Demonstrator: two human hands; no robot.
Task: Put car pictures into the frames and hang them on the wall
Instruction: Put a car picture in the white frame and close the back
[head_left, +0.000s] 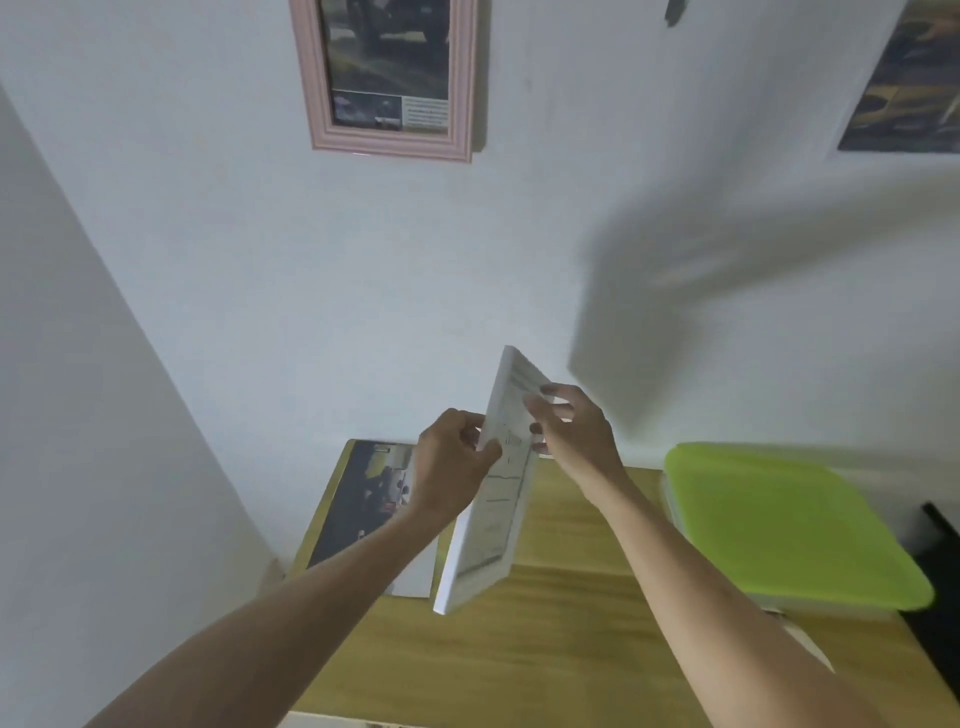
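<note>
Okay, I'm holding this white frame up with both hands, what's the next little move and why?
Probably lower the white frame onto the wooden table to load it. Both the left hand and the right hand grip it in mid-air, and a car picture lies on the table beside it.

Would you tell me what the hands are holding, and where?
Both hands grip a white frame near its top: left hand on one long edge, right hand opposite.

both hands (511, 447) grip a white frame (491, 499) above the wooden table (571, 649).
</note>
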